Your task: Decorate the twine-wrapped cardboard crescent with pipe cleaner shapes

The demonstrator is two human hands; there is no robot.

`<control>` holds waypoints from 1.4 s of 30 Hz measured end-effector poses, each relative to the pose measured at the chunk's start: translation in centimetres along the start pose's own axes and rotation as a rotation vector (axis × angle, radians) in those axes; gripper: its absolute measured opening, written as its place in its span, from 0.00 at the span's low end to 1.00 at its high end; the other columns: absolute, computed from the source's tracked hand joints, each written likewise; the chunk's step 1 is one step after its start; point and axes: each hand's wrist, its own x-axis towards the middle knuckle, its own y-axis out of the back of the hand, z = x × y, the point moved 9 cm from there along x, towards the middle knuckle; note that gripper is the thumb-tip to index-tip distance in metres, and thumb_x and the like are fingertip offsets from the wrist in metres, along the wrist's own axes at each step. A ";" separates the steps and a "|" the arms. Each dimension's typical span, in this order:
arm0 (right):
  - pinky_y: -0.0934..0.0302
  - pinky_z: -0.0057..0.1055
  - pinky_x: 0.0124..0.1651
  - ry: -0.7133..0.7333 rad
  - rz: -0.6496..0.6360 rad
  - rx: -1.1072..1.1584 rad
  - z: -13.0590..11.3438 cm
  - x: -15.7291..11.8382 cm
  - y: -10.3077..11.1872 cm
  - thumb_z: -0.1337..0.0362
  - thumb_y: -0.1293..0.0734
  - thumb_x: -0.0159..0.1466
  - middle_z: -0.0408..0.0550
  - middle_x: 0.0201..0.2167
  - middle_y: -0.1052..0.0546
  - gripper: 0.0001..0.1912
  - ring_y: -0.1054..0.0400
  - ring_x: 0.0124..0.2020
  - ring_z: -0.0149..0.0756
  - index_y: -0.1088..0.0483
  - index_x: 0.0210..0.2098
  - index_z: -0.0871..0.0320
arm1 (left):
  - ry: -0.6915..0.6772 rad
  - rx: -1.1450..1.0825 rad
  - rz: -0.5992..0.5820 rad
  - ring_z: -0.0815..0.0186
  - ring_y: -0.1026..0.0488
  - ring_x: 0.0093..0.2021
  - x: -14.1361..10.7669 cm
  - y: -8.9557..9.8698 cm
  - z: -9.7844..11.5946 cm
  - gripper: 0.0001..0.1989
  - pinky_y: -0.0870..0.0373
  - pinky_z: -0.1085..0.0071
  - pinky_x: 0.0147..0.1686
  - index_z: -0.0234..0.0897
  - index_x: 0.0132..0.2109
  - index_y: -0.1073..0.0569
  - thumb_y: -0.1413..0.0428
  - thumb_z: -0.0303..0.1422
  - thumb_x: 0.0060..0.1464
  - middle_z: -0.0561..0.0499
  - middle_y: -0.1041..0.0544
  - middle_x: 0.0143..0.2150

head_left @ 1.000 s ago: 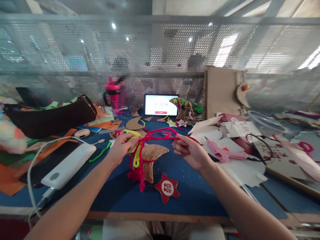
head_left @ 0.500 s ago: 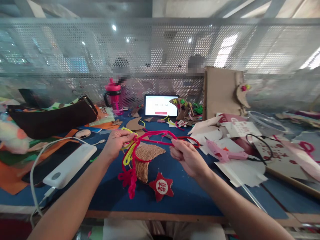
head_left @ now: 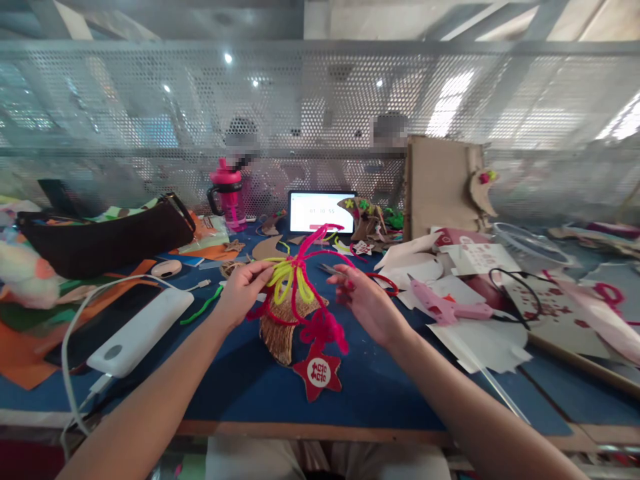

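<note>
My left hand [head_left: 247,288] is closed in a pinch on the yellow loops [head_left: 289,280] of a fuzzy pipe-cleaner bow, held above the table. Pink pipe-cleaner strands [head_left: 316,241] cross the bow's middle and stick up; others hang down to a pink flower [head_left: 323,328]. To the right, my right hand [head_left: 369,301] has its fingers loosely bent and apart, beside a pink strand that reaches its index finger. Scissors with red handles [head_left: 389,285] are partly hidden behind that hand. Below the bow lie a twine-wrapped crescent [head_left: 277,339] and a red star [head_left: 318,373] with a white disc.
A pink glue gun [head_left: 450,308] lies on paper scraps at right. At left are a white power bank [head_left: 141,330], a phone [head_left: 107,327] and a black pouch [head_left: 105,237]. A tablet [head_left: 320,207] and pink bottle [head_left: 230,197] stand at the back.
The pink strands that were stretched between my hands now stand up, slack. The bow and flower have shifted right, and the yellow loops are fanned out. My right hand's fingers have loosened.
</note>
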 end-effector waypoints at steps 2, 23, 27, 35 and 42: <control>0.38 0.27 0.34 -0.057 -0.048 -0.149 1.1 -0.3 -0.9 0.54 0.29 0.52 0.45 0.35 0.26 0.21 0.33 0.34 0.32 0.30 0.43 0.55 | -0.009 0.008 -0.040 0.60 0.26 0.41 -0.1 -0.7 -0.1 0.21 0.29 0.64 0.43 0.34 0.49 0.26 0.43 0.42 0.51 0.44 0.22 0.42; 0.65 0.24 0.19 -0.082 -0.224 -0.352 0.8 -0.8 -1.2 0.52 0.31 0.55 0.34 0.16 0.47 0.17 0.58 0.17 0.21 0.33 0.30 0.61 | -0.633 1.058 -0.174 0.67 0.33 0.33 -1.1 0.3 5.0 0.11 0.39 0.73 0.32 0.38 0.31 0.28 0.54 0.30 0.56 0.49 0.29 0.34; 0.66 0.25 0.19 -0.043 -0.252 -0.456 0.6 -0.7 -1.2 0.47 0.36 0.57 0.34 0.16 0.51 0.23 0.60 0.17 0.22 0.29 0.37 0.62 | -0.544 0.719 -0.235 0.65 0.33 0.37 -1.1 0.7 5.8 0.12 0.36 0.69 0.39 0.37 0.28 0.28 0.51 0.33 0.56 0.47 0.32 0.38; 0.64 0.23 0.18 -0.060 -0.240 -0.549 0.3 0.0 -0.5 0.49 0.31 0.52 0.34 0.16 0.44 0.20 0.56 0.16 0.20 0.32 0.33 0.61 | -0.370 0.024 -0.208 0.61 0.34 0.42 -1.9 0.5 5.7 0.18 0.35 0.64 0.45 0.34 0.19 0.37 0.46 0.37 0.52 0.49 0.37 0.36; 0.65 0.20 0.17 -0.188 -0.137 -0.299 1.7 0.7 0.6 0.51 0.29 0.50 0.32 0.15 0.48 0.21 0.58 0.16 0.19 0.41 0.27 0.58 | -0.226 0.193 -0.173 0.62 0.31 0.43 -1.3 -0.8 3.4 0.13 0.32 0.64 0.44 0.36 0.44 0.31 0.44 0.37 0.52 0.44 0.33 0.48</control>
